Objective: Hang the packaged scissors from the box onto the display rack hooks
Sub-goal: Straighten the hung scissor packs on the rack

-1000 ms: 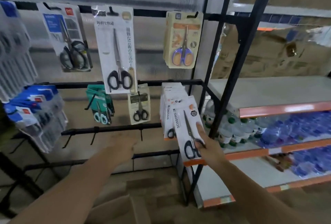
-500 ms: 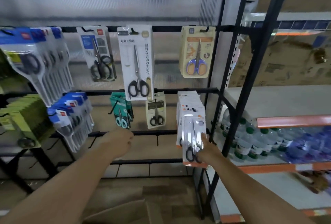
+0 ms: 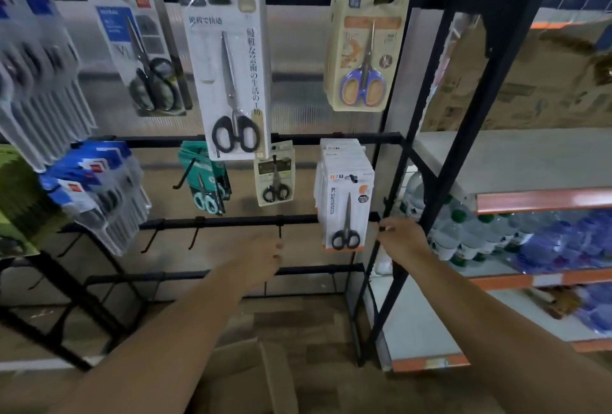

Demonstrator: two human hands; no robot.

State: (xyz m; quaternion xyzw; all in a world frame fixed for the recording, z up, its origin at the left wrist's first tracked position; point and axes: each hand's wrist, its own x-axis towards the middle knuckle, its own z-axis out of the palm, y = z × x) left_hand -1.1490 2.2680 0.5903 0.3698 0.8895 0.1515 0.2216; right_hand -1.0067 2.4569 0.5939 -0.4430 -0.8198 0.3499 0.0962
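A stack of white packaged scissors (image 3: 347, 203) hangs on a hook of the black display rack (image 3: 231, 222), at the right end of its middle row. My right hand (image 3: 402, 238) is just right of that stack's lower edge, apart from it, fingers loosely spread and holding nothing. My left hand (image 3: 261, 258) hovers below the third bar, under an empty hook (image 3: 280, 231), fingers curled in with nothing in them. The cardboard box (image 3: 238, 375) lies on the floor below my arms; its contents are hidden.
Other scissor packs hang above and to the left: a tall white pack (image 3: 228, 75), a yellow pack (image 3: 364, 52), teal packs (image 3: 203, 178), blue packs (image 3: 96, 188). Several empty hooks (image 3: 195, 234) line the third bar. A shelf of water bottles (image 3: 496, 234) stands to the right.
My right hand slid the white scissors pack onto the hook's stack and let go, moving off to the right. My left hand stayed low with its fingers curled.
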